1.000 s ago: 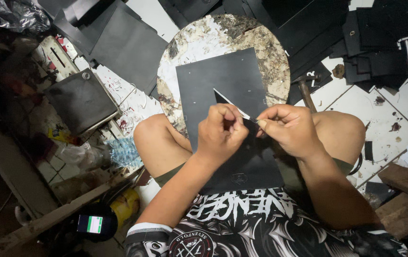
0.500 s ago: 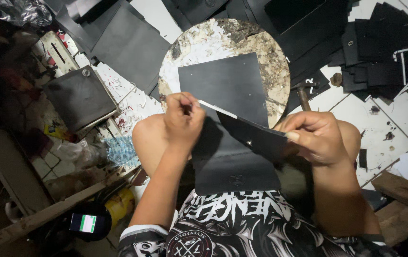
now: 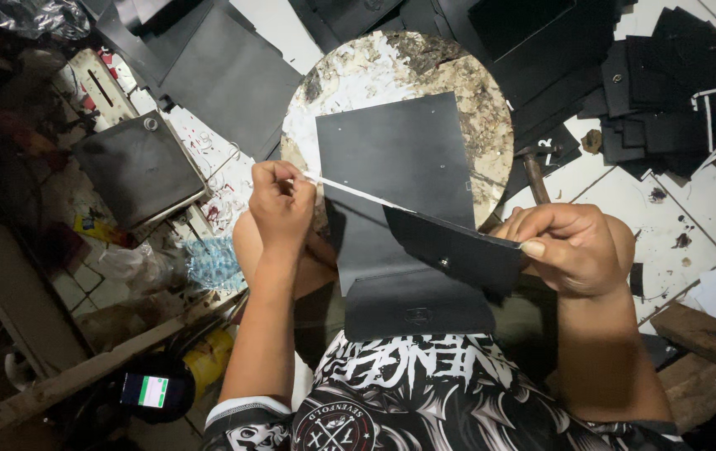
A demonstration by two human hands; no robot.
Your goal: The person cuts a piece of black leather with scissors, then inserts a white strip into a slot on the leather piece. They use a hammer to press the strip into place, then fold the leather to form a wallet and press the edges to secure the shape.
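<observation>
Overhead, 2 hands (image 3: 281, 207) (image 3: 571, 249), 1 white strip (image 3: 349, 190)

The left hand (image 3: 281, 205) pinches one end of a thin white strip (image 3: 349, 190), stretched taut to a black sheet piece (image 3: 458, 250) held in the right hand's (image 3: 571, 249) grip. Below them, a larger black sheet (image 3: 399, 154) lies on a round, stained surface (image 3: 358, 71), with a hammer (image 3: 535, 171) at its right edge.

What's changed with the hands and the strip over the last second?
The hands have drawn apart: left hand moved left, pulling the white strip off the black piece; right hand moved right, gripping that piece. The strip now shows longer. The black sheet on the round slab stayed put.
</observation>
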